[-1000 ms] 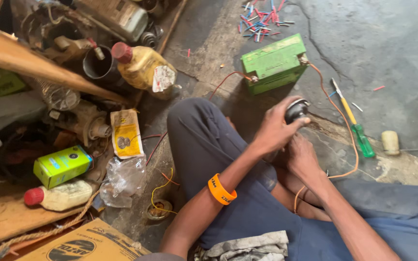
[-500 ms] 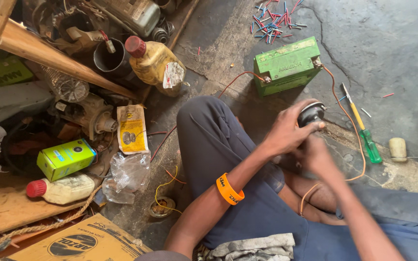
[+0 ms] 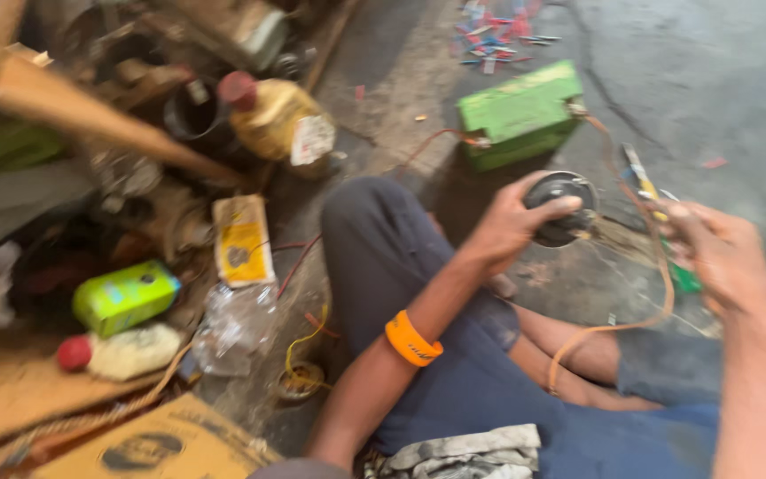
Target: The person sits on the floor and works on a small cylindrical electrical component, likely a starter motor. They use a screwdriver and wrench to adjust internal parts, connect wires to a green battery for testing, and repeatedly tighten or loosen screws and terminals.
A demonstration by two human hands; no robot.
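Motion blur smears the right hand [image 3: 720, 253] and floor clutter [image 3: 135, 222].

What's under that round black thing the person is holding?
Under the round black part, held in the left hand, thin wires trail down toward the grey concrete floor. Fingers cover its near side, and the picture is blurred, so its underside cannot be seen.

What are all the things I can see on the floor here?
Battery: one, green, top centre, wires attached.
Round part: one, black, held above the floor.
Oil bottle: one, yellow, red cap, upper left.
Packet: one, yellow, left of the knee.
Box: one, green, left.
Plastic bits: many, red and blue, top.
Screwdriver: one, green and yellow, partly hidden.
Wristband: one, orange.
Left hand: grips the round part.
Right hand: blurred, beside it.
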